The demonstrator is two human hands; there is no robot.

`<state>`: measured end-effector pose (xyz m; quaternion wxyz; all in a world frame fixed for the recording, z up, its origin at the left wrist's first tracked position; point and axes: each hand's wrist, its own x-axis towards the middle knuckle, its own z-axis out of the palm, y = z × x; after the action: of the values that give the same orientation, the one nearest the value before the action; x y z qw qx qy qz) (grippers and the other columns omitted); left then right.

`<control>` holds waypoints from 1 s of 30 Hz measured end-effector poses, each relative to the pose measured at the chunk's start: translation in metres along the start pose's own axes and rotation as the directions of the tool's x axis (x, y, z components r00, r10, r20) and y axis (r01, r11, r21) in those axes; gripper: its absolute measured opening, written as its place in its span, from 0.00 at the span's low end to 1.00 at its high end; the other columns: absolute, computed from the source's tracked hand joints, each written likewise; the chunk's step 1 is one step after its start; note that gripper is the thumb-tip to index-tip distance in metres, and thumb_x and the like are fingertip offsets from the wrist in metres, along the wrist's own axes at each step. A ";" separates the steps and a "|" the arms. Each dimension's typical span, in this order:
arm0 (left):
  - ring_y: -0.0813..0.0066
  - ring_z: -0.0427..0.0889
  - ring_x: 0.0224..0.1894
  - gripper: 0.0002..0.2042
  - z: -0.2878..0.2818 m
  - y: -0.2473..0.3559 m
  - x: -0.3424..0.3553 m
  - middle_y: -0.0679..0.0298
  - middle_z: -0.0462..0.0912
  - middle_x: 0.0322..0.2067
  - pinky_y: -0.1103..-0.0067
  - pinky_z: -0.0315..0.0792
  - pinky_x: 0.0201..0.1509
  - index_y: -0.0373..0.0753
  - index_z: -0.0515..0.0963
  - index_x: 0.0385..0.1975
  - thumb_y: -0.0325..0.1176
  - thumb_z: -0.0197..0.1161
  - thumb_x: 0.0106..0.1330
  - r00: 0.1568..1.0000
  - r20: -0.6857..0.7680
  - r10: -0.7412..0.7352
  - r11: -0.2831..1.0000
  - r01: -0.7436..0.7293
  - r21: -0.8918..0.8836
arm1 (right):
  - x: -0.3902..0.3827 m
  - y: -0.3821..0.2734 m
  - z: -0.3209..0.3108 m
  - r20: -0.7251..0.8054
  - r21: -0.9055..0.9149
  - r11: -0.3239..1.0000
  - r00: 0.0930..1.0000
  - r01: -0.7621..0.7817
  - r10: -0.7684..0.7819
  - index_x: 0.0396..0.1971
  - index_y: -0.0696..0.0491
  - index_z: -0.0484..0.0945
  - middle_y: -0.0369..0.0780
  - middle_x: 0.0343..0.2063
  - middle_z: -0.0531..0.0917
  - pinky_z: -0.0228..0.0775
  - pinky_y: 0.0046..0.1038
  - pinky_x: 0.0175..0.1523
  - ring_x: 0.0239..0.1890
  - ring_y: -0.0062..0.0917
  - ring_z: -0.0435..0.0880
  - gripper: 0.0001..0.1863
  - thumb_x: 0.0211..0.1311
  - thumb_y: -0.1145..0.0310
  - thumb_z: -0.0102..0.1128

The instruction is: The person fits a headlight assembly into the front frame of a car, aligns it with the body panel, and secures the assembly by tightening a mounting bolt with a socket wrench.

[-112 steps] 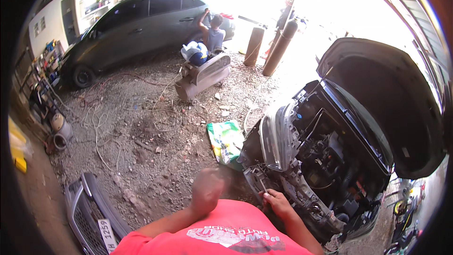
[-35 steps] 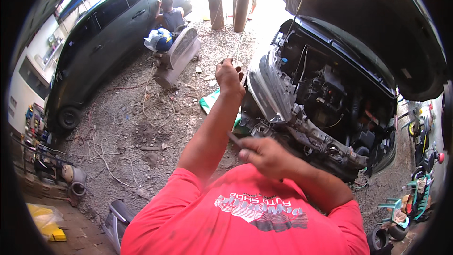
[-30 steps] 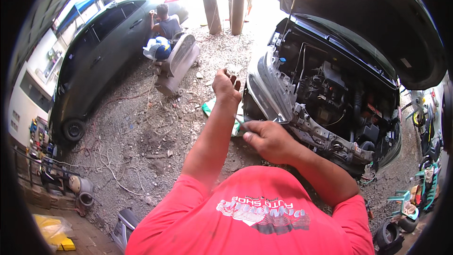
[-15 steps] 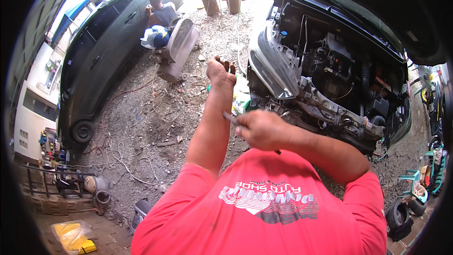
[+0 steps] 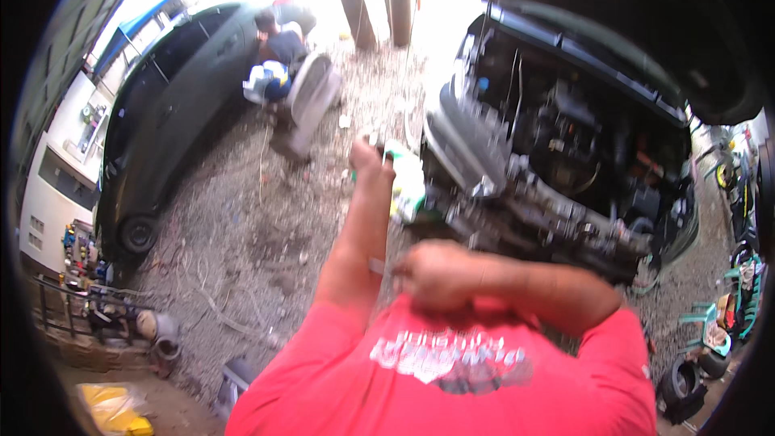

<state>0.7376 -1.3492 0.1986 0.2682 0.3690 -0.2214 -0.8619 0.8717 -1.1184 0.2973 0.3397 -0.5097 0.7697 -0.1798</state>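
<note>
My left arm reaches forward over the gravel, with my left hand (image 5: 371,161) at its far end, left of the car's front. Its fingers are loosely bent and look apart, and nothing shows in them, though motion blurs them. My right hand (image 5: 434,276) is closed in front of my chest. A short grey metal tool (image 5: 377,266) pokes out of it toward my left forearm; its kind is too blurred to tell. Just right of both arms stands a dark car with its hood raised, showing the engine bay (image 5: 565,125), a loose-looking headlight (image 5: 464,141) and the bare front frame (image 5: 557,206).
A dark car (image 5: 182,89) is parked at the left. Beside it a person (image 5: 282,44) sits low near a pale bumper-like part (image 5: 313,101). Cords trail over the gravel (image 5: 242,226). Tyres (image 5: 680,387) and a green chair (image 5: 710,323) stand at the right; yellow plastic (image 5: 113,408) lies lower left.
My left hand has come lower and a little nearer. My right hand, with the metal tool, has dropped closer to my chest. The whole view has shifted and blurred.
</note>
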 end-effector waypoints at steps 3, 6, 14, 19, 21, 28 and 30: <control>0.82 0.66 0.19 0.06 0.005 -0.016 -0.004 0.78 0.66 0.19 0.76 0.64 0.29 0.52 0.71 0.31 0.38 0.55 0.74 0.986 -0.165 -0.021 1.000 0.022 0.007 | 0.004 0.019 -0.009 -0.020 0.185 0.980 0.997 0.073 -0.070 0.51 0.57 0.86 0.57 0.39 0.88 0.79 0.48 0.56 0.48 0.51 0.89 0.20 0.75 0.57 0.55; 0.81 0.72 0.29 0.05 0.010 -0.023 -0.011 0.77 0.69 0.26 0.71 0.68 0.39 0.53 0.72 0.33 0.39 0.60 0.71 0.992 -0.127 -0.002 0.999 0.009 0.054 | 0.024 0.041 -0.030 -0.298 0.231 0.973 0.951 -0.015 0.085 0.52 0.56 0.85 0.55 0.37 0.89 0.79 0.48 0.53 0.45 0.50 0.90 0.20 0.76 0.56 0.56; 0.79 0.73 0.34 0.05 0.008 -0.024 -0.008 0.77 0.70 0.29 0.69 0.69 0.45 0.52 0.74 0.36 0.41 0.64 0.70 0.993 -0.114 0.004 0.999 0.001 0.050 | -0.004 -0.001 -0.014 0.038 0.160 0.986 0.997 0.055 -0.062 0.53 0.55 0.86 0.55 0.43 0.89 0.77 0.48 0.60 0.51 0.50 0.88 0.20 0.75 0.56 0.56; 0.78 0.74 0.34 0.07 0.012 -0.030 -0.018 0.73 0.72 0.32 0.71 0.70 0.38 0.50 0.73 0.39 0.42 0.62 0.71 1.000 0.001 0.003 0.997 -0.003 0.077 | 0.018 0.041 -0.040 -0.318 0.055 0.995 0.943 -0.088 0.101 0.56 0.50 0.85 0.52 0.42 0.90 0.79 0.49 0.57 0.48 0.51 0.89 0.21 0.76 0.53 0.55; 0.78 0.74 0.30 0.07 0.015 -0.027 -0.015 0.72 0.71 0.30 0.74 0.68 0.29 0.49 0.73 0.40 0.42 0.61 0.73 1.000 -0.002 0.014 0.997 -0.013 0.073 | 0.010 0.026 -0.025 -0.210 0.031 0.996 0.974 -0.085 0.089 0.57 0.50 0.85 0.54 0.44 0.89 0.78 0.50 0.59 0.51 0.51 0.88 0.21 0.76 0.53 0.55; 0.78 0.72 0.34 0.04 0.012 -0.027 -0.011 0.76 0.71 0.31 0.66 0.69 0.46 0.53 0.75 0.37 0.40 0.64 0.71 1.000 -0.003 -0.026 0.999 0.026 0.044 | 0.013 0.038 -0.024 -0.274 0.243 0.969 0.962 0.054 0.015 0.52 0.56 0.85 0.55 0.36 0.89 0.80 0.50 0.52 0.43 0.49 0.90 0.19 0.76 0.59 0.56; 0.76 0.73 0.35 0.05 0.016 -0.028 -0.017 0.75 0.71 0.31 0.66 0.69 0.46 0.52 0.75 0.37 0.40 0.64 0.71 1.000 -0.008 -0.009 0.999 0.010 0.053 | 0.014 0.031 -0.055 -0.311 0.129 0.989 0.944 -0.073 0.110 0.51 0.55 0.86 0.54 0.36 0.88 0.80 0.50 0.52 0.43 0.50 0.90 0.18 0.76 0.57 0.57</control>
<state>0.7269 -1.3145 0.2012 0.2552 0.3805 -0.2412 -0.8555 0.8095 -1.1218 0.3121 0.2486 -0.4173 0.8254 -0.2877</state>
